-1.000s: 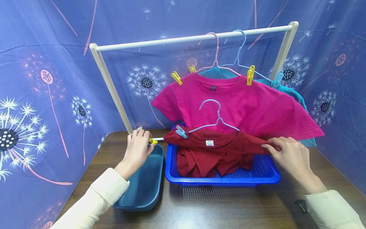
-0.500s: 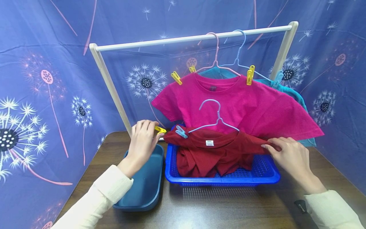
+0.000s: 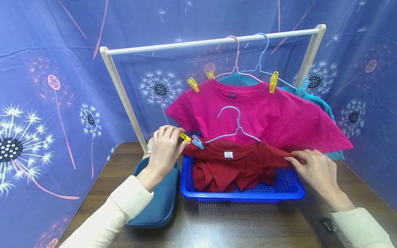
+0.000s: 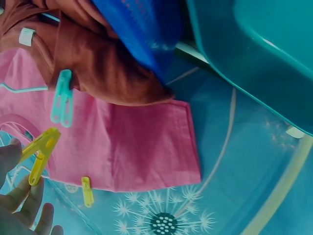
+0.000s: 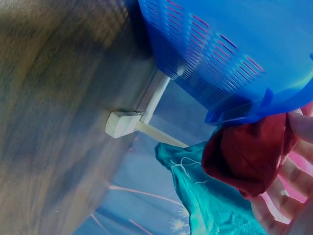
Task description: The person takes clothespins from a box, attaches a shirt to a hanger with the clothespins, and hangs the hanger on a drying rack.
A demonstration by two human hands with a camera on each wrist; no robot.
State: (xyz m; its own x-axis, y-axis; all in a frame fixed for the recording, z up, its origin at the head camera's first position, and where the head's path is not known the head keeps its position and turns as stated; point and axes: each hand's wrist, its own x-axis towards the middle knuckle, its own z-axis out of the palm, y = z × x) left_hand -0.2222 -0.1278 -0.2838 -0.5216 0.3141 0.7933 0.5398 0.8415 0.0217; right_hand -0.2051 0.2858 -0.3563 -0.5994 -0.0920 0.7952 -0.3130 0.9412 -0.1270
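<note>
Between thumb and fingers my left hand point(image 3: 165, 148) pinches a yellow clothespin point(image 4: 41, 152), close to a light blue clothespin point(image 3: 197, 142) clipped on the red T-shirt point(image 3: 235, 172). A light blue wire hanger point(image 3: 238, 128) sits inside that shirt's neckline, its hook upright. My right hand point(image 3: 317, 172) grips the shirt's right sleeve end, seen as bunched red cloth point(image 5: 249, 152) in the right wrist view. The shirt's lower part lies in a blue plastic basket point(image 3: 242, 197). Behind it a pink T-shirt point(image 3: 235, 113) hangs on a pink hanger with yellow clothespins.
A white rail point(image 3: 186, 44) on wooden posts carries the pink shirt and a teal shirt point(image 3: 322, 103) behind it. Left of the basket stands a dark teal tub point(image 3: 164, 203) on the wooden table point(image 3: 217, 227). A small black object point(image 3: 326, 224) lies near my right sleeve.
My left hand has moved right and up from over the tub, bringing the yellow clothespin beside the blue one. My right hand keeps its grip on the sleeve.
</note>
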